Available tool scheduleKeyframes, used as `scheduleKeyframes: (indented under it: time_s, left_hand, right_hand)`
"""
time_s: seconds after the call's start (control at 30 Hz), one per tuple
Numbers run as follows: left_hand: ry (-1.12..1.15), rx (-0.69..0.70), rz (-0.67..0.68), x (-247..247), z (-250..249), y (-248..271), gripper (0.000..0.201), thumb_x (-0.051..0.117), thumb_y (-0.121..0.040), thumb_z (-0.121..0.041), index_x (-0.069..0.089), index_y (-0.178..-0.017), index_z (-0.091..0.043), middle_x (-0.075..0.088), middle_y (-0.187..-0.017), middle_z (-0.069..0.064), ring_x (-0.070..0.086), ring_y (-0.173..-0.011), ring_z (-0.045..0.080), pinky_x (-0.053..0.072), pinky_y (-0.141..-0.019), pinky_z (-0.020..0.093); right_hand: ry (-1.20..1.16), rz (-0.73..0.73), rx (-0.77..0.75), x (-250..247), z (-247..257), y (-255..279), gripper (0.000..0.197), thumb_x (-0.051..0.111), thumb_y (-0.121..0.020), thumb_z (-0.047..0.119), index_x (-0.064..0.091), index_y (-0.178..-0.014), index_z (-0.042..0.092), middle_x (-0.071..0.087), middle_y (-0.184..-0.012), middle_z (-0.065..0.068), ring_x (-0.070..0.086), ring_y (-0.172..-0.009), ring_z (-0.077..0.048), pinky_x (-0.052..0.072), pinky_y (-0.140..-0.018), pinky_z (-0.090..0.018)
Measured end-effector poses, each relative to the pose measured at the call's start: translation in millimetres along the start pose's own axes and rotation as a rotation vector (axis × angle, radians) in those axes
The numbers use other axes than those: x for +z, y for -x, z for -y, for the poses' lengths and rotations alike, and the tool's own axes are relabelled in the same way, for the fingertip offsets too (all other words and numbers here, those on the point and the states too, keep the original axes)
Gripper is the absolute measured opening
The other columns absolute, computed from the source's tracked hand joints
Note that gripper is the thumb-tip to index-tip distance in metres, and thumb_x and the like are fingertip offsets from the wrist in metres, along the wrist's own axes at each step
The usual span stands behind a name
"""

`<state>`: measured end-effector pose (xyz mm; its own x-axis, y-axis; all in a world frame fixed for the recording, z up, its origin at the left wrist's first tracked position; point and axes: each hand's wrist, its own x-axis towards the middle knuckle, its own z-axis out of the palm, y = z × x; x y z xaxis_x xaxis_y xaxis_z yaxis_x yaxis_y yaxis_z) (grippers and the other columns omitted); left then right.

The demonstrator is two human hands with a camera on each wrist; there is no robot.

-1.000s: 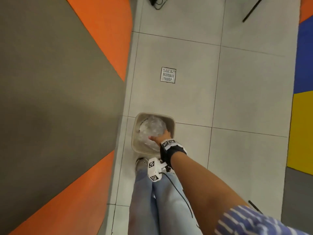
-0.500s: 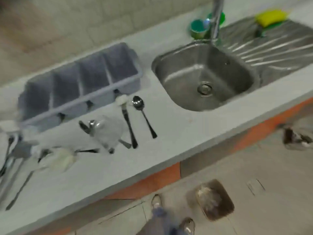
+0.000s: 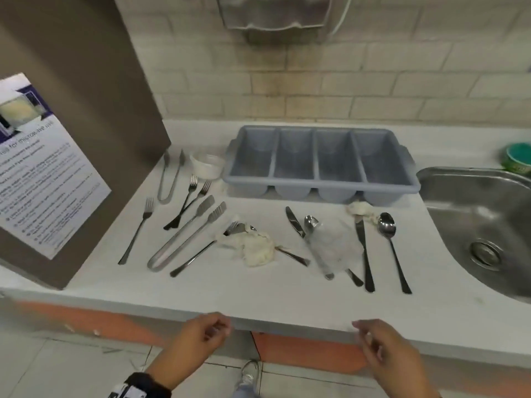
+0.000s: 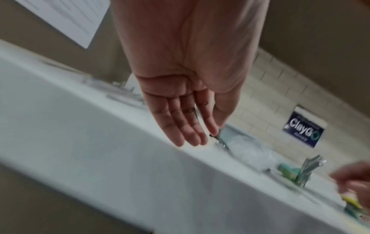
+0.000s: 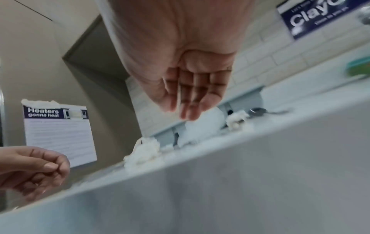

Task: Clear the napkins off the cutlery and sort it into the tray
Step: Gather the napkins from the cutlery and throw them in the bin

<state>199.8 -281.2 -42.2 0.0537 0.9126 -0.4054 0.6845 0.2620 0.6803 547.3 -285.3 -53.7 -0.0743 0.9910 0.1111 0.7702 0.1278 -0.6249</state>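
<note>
An empty grey four-compartment tray (image 3: pixel 319 165) stands at the back of the white counter. In front of it, a crumpled napkin (image 3: pixel 257 248) lies over a fork and another utensil. A thin translucent napkin (image 3: pixel 334 245) covers a spoon and a knife. A small wad (image 3: pixel 360 209) sits on the tip of a knife (image 3: pixel 363 248), beside a bare spoon (image 3: pixel 388 225). Forks (image 3: pixel 140 225) and tongs (image 3: pixel 184 234) lie to the left. My left hand (image 3: pixel 218 326) and right hand (image 3: pixel 362 331) hover at the counter's front edge, fingers relaxed, holding nothing. The wrist views show the same of the left hand (image 4: pixel 192 136) and the right hand (image 5: pixel 186 110).
A steel sink (image 3: pixel 474 202) is set into the counter at the right, with a green tub (image 3: pixel 517 158) behind it. A brown cabinet with a poster (image 3: pixel 43 168) walls off the left. A small white cup (image 3: pixel 207 165) and second tongs (image 3: pixel 169 176) sit by the tray's left end.
A second ago my right hand was at the floor bin with a napkin. The view has swung up to the counter, and both hands now hang empty at its front edge.
</note>
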Motion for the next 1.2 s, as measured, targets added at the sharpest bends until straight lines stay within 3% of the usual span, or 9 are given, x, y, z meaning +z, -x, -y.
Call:
scheduleKeyframes:
  time_s: [0.07,0.17,0.27,0.33,0.5,0.73,0.93,1.1,1.2]
  left_hand:
    - [0.020,0.139,-0.124,-20.4,-15.4,-25.6,0.029,0.062,-0.095,-0.022,0.060,-0.084,-0.048,0.068,-0.100,-0.025,0.061,-0.094,-0.007,0.048,-0.073,-0.002]
    - [-0.059,0.337,-0.227,-38.5,-35.9,-69.1,0.026,0.067,-0.091,-0.026,0.059,-0.111,-0.041,0.051,-0.128,-0.021,0.054,-0.109,-0.010,0.044,-0.095,0.005]
    - [-0.217,0.347,-0.198,-45.4,-44.5,-120.4,0.069,0.073,-0.083,-0.033,0.042,-0.144,-0.027,0.031,-0.156,-0.003,0.025,-0.147,0.013,0.030,-0.119,0.028]
    - [-0.326,0.316,-0.115,-45.1,-46.0,-143.5,0.080,0.073,-0.081,-0.039,0.034,-0.150,-0.028,0.022,-0.163,0.002,0.012,-0.153,0.021,0.022,-0.124,0.036]
    - [-0.391,0.352,-0.053,-48.4,-32.4,-169.7,0.048,0.065,-0.087,-0.024,0.053,-0.133,-0.024,0.054,-0.137,0.001,0.052,-0.123,0.021,0.047,-0.101,0.031]
    - [0.068,0.421,-0.024,-76.5,-33.2,-170.1,0.043,0.075,-0.082,-0.008,0.057,-0.112,-0.033,0.063,-0.108,-0.019,0.063,-0.099,0.008,0.046,-0.081,0.015]
    - [0.372,0.429,-0.050,-101.0,-38.3,-169.8,0.072,0.080,-0.074,-0.011,0.055,-0.095,-0.074,0.064,-0.095,-0.037,0.062,-0.089,-0.016,0.047,-0.073,-0.007]
    - [0.319,0.386,-0.095,-142.8,-45.5,-163.1,0.053,0.074,-0.062,-0.027,0.060,-0.090,-0.070,0.062,-0.102,-0.043,0.059,-0.096,-0.021,0.044,-0.080,-0.009]
    - [0.264,0.368,-0.192,-176.3,-44.3,-168.6,0.032,0.069,-0.056,-0.040,0.065,-0.084,-0.055,0.058,-0.103,-0.026,0.055,-0.097,-0.025,0.040,-0.082,-0.011]
  right_hand:
    - [0.030,-0.042,0.013,-0.1,22.3,-53.0,0.034,0.072,-0.075,0.018,0.059,-0.103,0.033,0.047,-0.107,0.034,0.055,-0.082,0.002,0.047,-0.072,-0.006]
    - [0.140,-0.065,0.157,17.4,44.8,-115.1,0.061,0.075,-0.073,0.025,0.048,-0.127,0.023,0.037,-0.139,-0.005,0.046,-0.115,-0.031,0.051,-0.091,-0.047]
    - [0.265,0.045,0.358,36.8,55.8,-154.2,0.081,0.071,-0.075,0.035,0.026,-0.142,0.023,0.024,-0.150,-0.012,0.037,-0.127,-0.035,0.041,-0.101,-0.047]
    - [0.333,0.087,0.425,48.3,58.8,-168.7,0.082,0.068,-0.077,0.034,0.022,-0.143,0.020,0.033,-0.147,-0.012,0.040,-0.126,-0.033,0.039,-0.104,-0.043]
    - [0.209,0.015,0.494,50.2,68.6,-183.7,0.040,0.059,-0.082,0.006,0.057,-0.121,0.010,0.060,-0.125,-0.012,0.055,-0.113,-0.028,0.041,-0.100,-0.032]
    - [0.031,-0.405,0.522,2.2,75.1,-201.6,0.031,0.063,-0.077,0.006,0.064,-0.109,0.007,0.068,-0.112,-0.016,0.060,-0.105,-0.032,0.044,-0.095,-0.032]
    - [0.350,0.089,0.594,-13.6,25.8,-282.3,0.038,0.060,-0.082,0.014,0.058,-0.118,0.003,0.050,-0.134,-0.018,0.049,-0.121,-0.032,0.037,-0.105,-0.036]
    - [0.585,0.299,0.553,13.1,-37.2,-314.0,0.040,0.042,-0.079,0.025,0.059,-0.114,0.013,0.066,-0.117,-0.011,0.062,-0.102,-0.030,0.051,-0.092,-0.041]
    - [0.716,0.146,0.517,16.5,8.6,-301.0,0.029,0.049,-0.081,0.011,0.066,-0.105,0.015,0.059,-0.124,-0.010,0.059,-0.102,-0.035,0.048,-0.090,-0.041]
